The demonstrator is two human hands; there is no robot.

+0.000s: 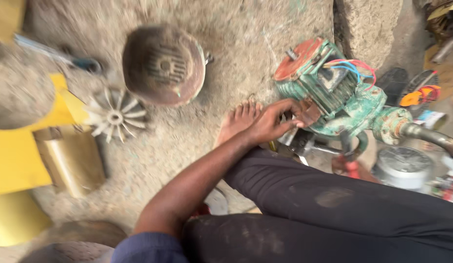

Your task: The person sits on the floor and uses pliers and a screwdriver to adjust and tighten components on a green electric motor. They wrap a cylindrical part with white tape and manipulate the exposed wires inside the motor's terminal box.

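While the person sits on the dusty ground, the left hand [273,122] reaches to the green electric motor [333,92], fingers curled around a small rusty plate [309,113] at its side. Right hand: out of sight. Behind, a round fan cover [163,65] and a white plastic fan [115,117] lie apart.

Soft, even daylight falls on my left hand [273,122] and the green motor [333,92] with no hard shadows or glare, though the whole view is smeared by motion, perhaps worst at the yellow sheet [22,156] on the left.
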